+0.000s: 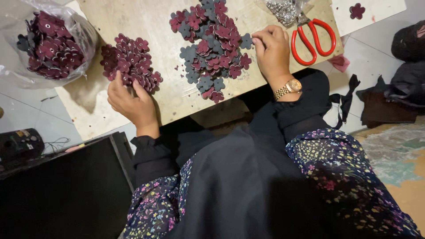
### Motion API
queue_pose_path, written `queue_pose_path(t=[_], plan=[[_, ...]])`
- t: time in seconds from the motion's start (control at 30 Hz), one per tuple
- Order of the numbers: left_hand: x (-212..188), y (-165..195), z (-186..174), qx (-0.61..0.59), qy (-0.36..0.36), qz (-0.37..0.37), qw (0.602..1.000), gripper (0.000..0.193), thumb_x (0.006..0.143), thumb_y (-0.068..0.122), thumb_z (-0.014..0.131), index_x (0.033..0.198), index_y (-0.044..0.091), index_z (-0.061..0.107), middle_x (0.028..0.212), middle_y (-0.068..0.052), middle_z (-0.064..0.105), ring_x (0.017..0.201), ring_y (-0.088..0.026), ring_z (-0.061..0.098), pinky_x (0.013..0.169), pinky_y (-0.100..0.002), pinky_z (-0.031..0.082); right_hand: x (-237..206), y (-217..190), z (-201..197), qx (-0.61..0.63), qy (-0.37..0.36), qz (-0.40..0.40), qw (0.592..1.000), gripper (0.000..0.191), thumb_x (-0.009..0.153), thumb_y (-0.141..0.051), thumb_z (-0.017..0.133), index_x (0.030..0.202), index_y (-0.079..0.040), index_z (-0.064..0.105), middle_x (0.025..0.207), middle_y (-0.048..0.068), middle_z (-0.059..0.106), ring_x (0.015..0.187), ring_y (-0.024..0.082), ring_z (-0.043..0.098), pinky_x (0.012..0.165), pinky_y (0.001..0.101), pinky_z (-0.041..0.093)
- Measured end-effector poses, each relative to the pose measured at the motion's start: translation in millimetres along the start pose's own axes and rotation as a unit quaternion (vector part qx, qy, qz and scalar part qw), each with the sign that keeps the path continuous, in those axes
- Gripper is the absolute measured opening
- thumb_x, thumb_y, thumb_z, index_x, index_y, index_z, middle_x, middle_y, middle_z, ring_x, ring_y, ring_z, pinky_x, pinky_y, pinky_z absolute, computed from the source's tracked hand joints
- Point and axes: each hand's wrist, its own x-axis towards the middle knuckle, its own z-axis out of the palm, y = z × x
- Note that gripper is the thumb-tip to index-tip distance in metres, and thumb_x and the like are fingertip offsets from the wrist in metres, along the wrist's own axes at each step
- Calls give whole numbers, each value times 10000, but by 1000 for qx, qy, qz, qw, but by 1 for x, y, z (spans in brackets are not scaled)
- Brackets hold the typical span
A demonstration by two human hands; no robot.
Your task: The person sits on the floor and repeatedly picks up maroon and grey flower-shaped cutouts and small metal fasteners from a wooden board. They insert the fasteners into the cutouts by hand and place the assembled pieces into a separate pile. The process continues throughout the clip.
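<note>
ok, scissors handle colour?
Red handles on the scissors, clearest in the head view, beside the right hand.

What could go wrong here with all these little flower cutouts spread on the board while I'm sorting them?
The small maroon pile under your left hand sits close to the wooden board's near edge, so a nudge could send pieces to the floor. The big mixed pile that your right hand touches lies close to it, and the two could merge. The red scissors lie just beside that hand, so a careless reach might catch the blades.
</note>
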Motion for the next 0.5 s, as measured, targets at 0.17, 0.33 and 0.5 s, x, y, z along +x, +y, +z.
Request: queue_pose_path(t=[0.17,0.33,0.5], plan=[[-1,40,12,-136,-8,69,988,322,947,50,660,1268,58,644,1236,-123,661,1184,-324,618,1073,-435,457,1,-11,1,-6,15,14,1000,89,954,-68,783,1015,-65,720,1090,97,644,1035,320,580,879,413,498],[2,101,41,-249,-113,50,961,237,951,123,723,1184,86,699,1135,-122,680,1094,-315,635,988,-418,467,0,-15,0,31,21,33,999,90,958,-31,757,999,-39,677,1003,85,667,925,277,626,813,387,516],[34,144,81,-226,-145,3,963,165,965,275,748,1040,127,745,994,-73,678,990,-291,644,886,-446,465,-1,-12,3,67,43,59,995,86,939,-28,745,972,-39,666,925,88,670,831,234,661,744,346,551]])
